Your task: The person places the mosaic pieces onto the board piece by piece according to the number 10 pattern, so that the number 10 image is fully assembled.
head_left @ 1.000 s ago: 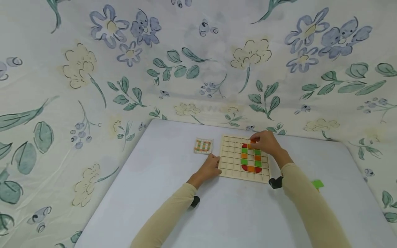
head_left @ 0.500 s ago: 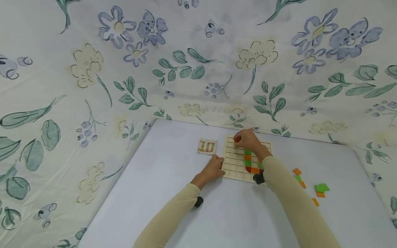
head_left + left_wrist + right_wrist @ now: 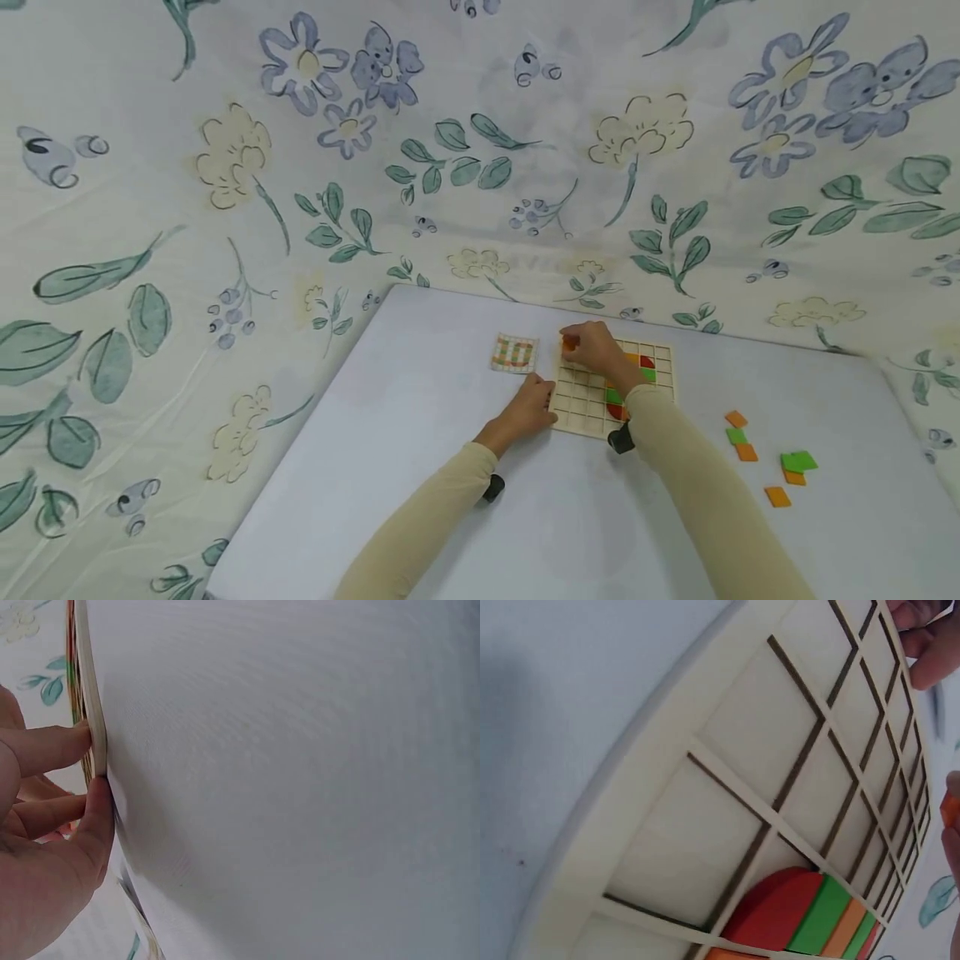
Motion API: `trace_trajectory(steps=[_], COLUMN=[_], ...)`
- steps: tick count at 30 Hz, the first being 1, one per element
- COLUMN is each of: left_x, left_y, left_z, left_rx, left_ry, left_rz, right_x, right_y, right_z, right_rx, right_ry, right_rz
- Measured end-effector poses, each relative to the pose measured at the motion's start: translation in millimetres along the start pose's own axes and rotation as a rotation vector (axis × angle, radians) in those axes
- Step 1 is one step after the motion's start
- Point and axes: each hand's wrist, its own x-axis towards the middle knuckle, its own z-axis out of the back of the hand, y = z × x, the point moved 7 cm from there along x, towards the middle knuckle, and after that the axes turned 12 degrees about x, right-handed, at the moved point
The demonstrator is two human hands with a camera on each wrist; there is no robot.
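A pale wooden grid board point(image 3: 581, 408) lies on the table, with red, green and orange tiles set in a block of its cells. Rounded red point(image 3: 776, 907) and straight green point(image 3: 810, 911) pieces show there in the right wrist view. At the board's left edge, my left hand point(image 3: 528, 407) grips the rim between thumb and fingers. My right hand point(image 3: 596, 346) pinches an orange tile point(image 3: 950, 811) over the far left corner cells. The right hand and forearm hide part of the tile pattern in the head view.
Left of the board lies a small card point(image 3: 513, 353) printed with a coloured grid pattern. Several loose orange and green tiles point(image 3: 777, 497) are scattered on the white table to the right. A floral cloth point(image 3: 450, 208) rises behind the table's far edge.
My right hand has moved left across the board with the orange tile, from the coloured block to the far left corner. My left hand keeps its place at the rim.
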Motion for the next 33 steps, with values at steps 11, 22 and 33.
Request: trace_trajectory(steps=[11, 22, 33], left_x=[-0.3, -0.2, -2.1], left_y=[-1.5, -0.1, -2.3], left_z=[-8.8, 0.1, 3.4], left_rx=[0.044, 0.033, 0.041], left_ry=[-0.006, -0.009, -0.034], left_rz=[-0.019, 0.008, -0.023], right_x=[-12.5, -9.0, -9.7], right_y=[-16.9, -13.6, -13.4], right_z=[-7.6, -3.3, -6.1], right_rx=[0.023, 0.146, 0.151], right_ry=[-0.028, -0.118, -0.216], right_rz=[-0.030, -0.021, -0.037])
